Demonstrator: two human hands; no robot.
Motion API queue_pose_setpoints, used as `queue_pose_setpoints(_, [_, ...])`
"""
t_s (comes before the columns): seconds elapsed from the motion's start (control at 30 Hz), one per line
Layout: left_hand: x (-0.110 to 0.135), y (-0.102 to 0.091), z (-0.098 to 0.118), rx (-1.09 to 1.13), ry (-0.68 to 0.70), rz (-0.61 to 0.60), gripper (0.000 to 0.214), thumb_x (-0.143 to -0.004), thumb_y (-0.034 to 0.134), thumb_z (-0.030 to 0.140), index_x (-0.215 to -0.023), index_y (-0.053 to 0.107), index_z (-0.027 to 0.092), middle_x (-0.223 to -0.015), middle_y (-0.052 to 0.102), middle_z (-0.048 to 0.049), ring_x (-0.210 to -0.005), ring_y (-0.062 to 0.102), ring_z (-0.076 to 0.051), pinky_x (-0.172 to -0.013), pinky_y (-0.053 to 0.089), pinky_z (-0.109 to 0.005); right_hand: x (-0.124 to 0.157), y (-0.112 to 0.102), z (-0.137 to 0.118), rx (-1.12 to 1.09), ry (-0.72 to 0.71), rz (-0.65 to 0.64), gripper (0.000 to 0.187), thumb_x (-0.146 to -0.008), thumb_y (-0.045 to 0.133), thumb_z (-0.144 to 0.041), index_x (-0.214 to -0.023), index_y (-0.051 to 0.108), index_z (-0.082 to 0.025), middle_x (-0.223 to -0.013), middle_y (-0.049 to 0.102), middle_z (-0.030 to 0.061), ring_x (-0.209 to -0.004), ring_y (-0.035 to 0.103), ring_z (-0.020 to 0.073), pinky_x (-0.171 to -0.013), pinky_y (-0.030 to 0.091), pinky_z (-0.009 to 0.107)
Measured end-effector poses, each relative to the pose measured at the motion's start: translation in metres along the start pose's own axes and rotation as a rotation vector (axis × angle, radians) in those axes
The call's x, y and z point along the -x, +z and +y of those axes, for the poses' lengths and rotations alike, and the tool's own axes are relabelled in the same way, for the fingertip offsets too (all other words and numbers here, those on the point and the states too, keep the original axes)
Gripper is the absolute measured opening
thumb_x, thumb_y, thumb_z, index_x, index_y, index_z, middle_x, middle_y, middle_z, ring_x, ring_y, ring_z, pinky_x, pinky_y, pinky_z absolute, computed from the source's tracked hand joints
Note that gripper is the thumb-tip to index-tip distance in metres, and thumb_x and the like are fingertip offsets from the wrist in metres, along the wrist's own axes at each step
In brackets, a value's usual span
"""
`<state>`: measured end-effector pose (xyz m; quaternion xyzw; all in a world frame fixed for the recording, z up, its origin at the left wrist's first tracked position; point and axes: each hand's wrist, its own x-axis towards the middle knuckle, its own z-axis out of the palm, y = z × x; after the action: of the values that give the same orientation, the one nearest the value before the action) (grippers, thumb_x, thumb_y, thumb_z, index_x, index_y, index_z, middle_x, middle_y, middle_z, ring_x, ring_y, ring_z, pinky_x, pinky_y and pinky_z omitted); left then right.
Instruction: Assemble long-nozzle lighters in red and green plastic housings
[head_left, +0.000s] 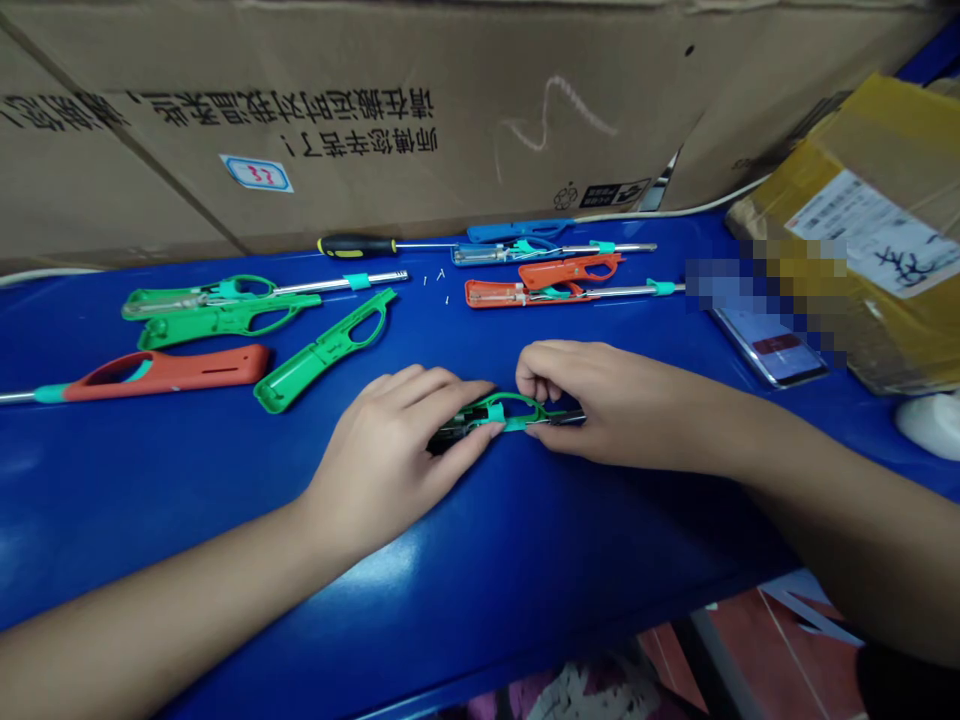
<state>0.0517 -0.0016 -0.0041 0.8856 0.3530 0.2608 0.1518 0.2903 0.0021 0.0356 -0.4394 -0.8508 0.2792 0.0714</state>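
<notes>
an open green lighter [496, 412] lies low on the worktop [225, 470], around its middle and closer to the near edge than the other lighters. the left hand [405, 430] is wrapped over its handle end, thumb and forefinger gripping the casing; the right hand [600, 400] is closed at the neck, thumb and curled fingers pinching there by the metal tube. what exactly is between those fingertips is hidden.

this piece looks partway through: its inside shows and the handle is not covered. a loose green shell half [289, 380], left of the hands, may be its cover. whether parts are going in or coming out, one moment cannot tell.

towards the far edge, three more lie opened, innards in place: a green-bodied lighter [169, 302] on the left, a blue lighter [495, 255] and an orange lighter [491, 294] right of centre, each with a shell half beside it or touching it. by the left edge of view, a red-orange lighter [202, 375] looks whole. small screws [440, 275] lie loose near a screwdriver [356, 245] along the far edge, so fastening on the opened ones seems undone.
</notes>
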Motion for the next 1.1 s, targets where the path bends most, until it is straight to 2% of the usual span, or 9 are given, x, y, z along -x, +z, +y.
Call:
queue_pose_setpoints(0.2, [0.001,-0.002,0.000,-0.056,0.036,-0.020,0.018,-0.096,0.066,0.032,-0.109,0.071,0.020,-0.101,0.075,-0.0034,-0.086,0.065,-0.020,-0.076,0.048,-0.035,0.001,0.002,-0.006,0.042,-0.018,-0.013,0.016,-0.085,0.062,-0.017,-0.097,0.053,-0.022,-0.095,0.060,-0.0011,-0.084,0.054,0.0157,-0.072,0.035,0.029])
queue_pose_setpoints(0.33, [0.001,-0.003,0.000,-0.075,0.054,-0.015,0.018,-0.096,0.067,0.032,-0.108,0.070,0.019,-0.100,0.075,-0.0034,-0.085,0.064,-0.020,-0.075,0.047,-0.035,-0.002,0.004,-0.008,0.122,-0.072,-0.036,0.003,-0.092,0.060,-0.022,-0.093,0.058,-0.020,-0.095,0.062,0.0013,-0.089,0.057,0.0176,-0.078,0.037,0.031])
queue_pose_setpoints(0.43, [0.000,-0.002,0.000,-0.102,0.077,-0.002,0.018,-0.096,0.067,0.032,-0.106,0.070,0.018,-0.100,0.075,-0.0044,-0.084,0.064,-0.020,-0.073,0.046,-0.035,-0.003,0.005,-0.009,0.197,-0.104,-0.047,0.007,-0.094,0.059,-0.023,-0.090,0.061,-0.018,-0.095,0.064,0.0032,-0.089,0.058,0.0191,-0.079,0.038,0.033])
queue_pose_setpoints(0.6, [0.000,-0.001,0.000,-0.097,0.087,0.001,0.017,-0.095,0.067,0.031,-0.105,0.069,0.017,-0.099,0.074,-0.0046,-0.084,0.063,-0.020,-0.074,0.047,-0.034,0.000,0.006,-0.011,0.263,-0.128,-0.039,0.010,-0.096,0.057,-0.023,-0.099,0.065,-0.017,-0.102,0.067,0.0057,-0.097,0.060,0.0221,-0.084,0.039,0.036])
queue_pose_setpoints(0.77, [0.001,-0.001,0.001,-0.085,0.068,-0.017,0.016,-0.095,0.067,0.033,-0.103,0.068,0.018,-0.098,0.074,-0.0042,-0.085,0.064,-0.020,-0.076,0.048,-0.035,0.001,0.005,-0.013,0.245,-0.125,-0.044,0.012,-0.097,0.054,-0.021,-0.100,0.065,-0.018,-0.104,0.067,0.0071,-0.098,0.060,0.0224,-0.086,0.040,0.037])
queue_pose_setpoints(0.9, [0.001,-0.002,0.001,-0.045,0.062,-0.018,0.015,-0.096,0.066,0.032,-0.101,0.067,0.018,-0.096,0.073,-0.0042,-0.084,0.064,-0.020,-0.076,0.049,-0.035,-0.002,0.007,-0.012,0.209,-0.116,-0.038,0.007,-0.094,0.057,-0.023,-0.095,0.063,-0.019,-0.098,0.066,0.0060,-0.093,0.060,0.0215,-0.080,0.042,0.035])
queue_pose_setpoints(1.0, [0.001,-0.002,0.001,0.004,0.061,-0.003,0.014,-0.096,0.066,0.030,-0.100,0.067,0.017,-0.095,0.073,-0.0044,-0.083,0.064,-0.019,-0.076,0.050,-0.034,-0.004,0.009,-0.009,0.198,-0.119,-0.027,0.013,-0.097,0.056,-0.029,-0.094,0.063,-0.019,-0.096,0.066,0.0055,-0.090,0.059,0.0209,-0.076,0.042,0.034])
queue_pose_setpoints(1.1, [-0.001,-0.001,0.002,0.049,0.061,0.001,0.013,-0.096,0.066,0.028,-0.101,0.068,0.017,-0.095,0.072,-0.0046,-0.084,0.064,-0.018,-0.078,0.051,-0.033,-0.005,0.009,-0.007,0.188,-0.130,-0.026,0.015,-0.100,0.055,-0.029,-0.095,0.064,-0.018,-0.097,0.066,0.0059,-0.093,0.060,0.0209,-0.079,0.043,0.034])
